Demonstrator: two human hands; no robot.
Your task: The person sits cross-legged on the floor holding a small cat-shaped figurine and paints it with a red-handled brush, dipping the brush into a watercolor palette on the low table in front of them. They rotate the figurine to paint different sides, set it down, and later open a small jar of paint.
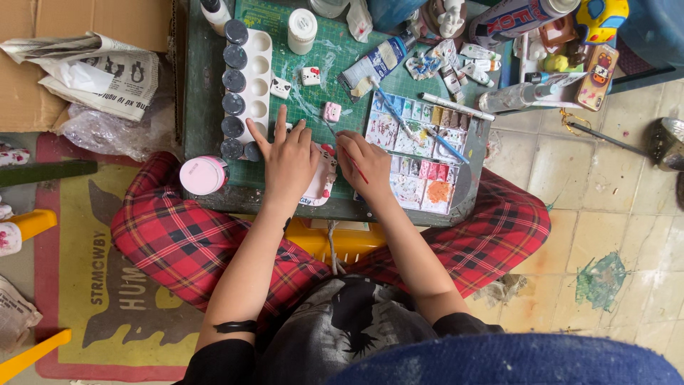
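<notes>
Near the front edge of the green cutting mat (356, 57), our left hand (288, 164) lies spread over a white cat-shaped figurine (322, 178); our right hand (363, 162) pinches a red-handled brush (342, 146) (tip probably touching it). A slip could smear paint.

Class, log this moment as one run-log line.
left hand: pressing down white cat figure | right hand: holding thin red brush over figure | paint palette: beside right hand
</notes>
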